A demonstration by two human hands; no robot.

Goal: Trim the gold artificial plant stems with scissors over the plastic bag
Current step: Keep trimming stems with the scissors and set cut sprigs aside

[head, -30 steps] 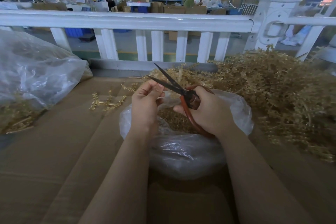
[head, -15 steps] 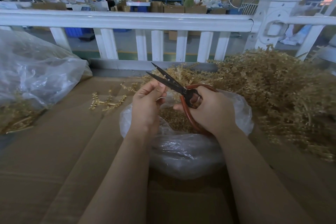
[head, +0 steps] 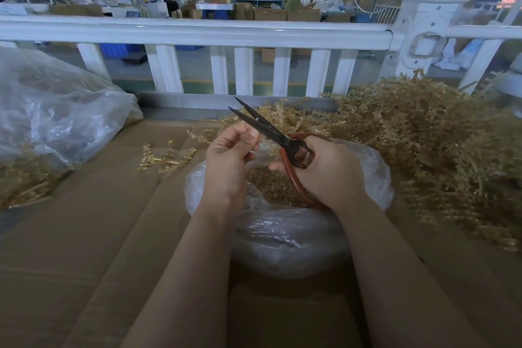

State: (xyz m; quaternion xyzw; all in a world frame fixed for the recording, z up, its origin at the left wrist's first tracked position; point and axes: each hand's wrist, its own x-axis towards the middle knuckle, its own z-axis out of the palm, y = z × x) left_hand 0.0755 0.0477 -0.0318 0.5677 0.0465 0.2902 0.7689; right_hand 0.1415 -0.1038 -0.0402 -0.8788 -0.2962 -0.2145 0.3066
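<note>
My right hand [head: 327, 169] grips the red handles of black-bladed scissors [head: 262, 127], whose blades stand slightly apart and point up and left. My left hand [head: 228, 152] is curled just left of the blades, fingertips pinched together against them; whatever small gold piece it holds is hidden by the fingers. Both hands hover over a clear plastic bag [head: 282, 237] that holds gold trimmings [head: 271, 183]. A big heap of gold plant stems [head: 429, 144] lies to the right.
The work surface is brown cardboard [head: 84, 234]. A few loose gold stems [head: 166, 159] lie left of the hands. A large clear bag [head: 53, 113] with gold pieces sits at the far left. A white railing [head: 197, 32] runs behind; people work at desks beyond it.
The scissor blades have narrowed from wide apart to nearly together. My left hand has stayed at the blades, and both hands have shifted only slightly.
</note>
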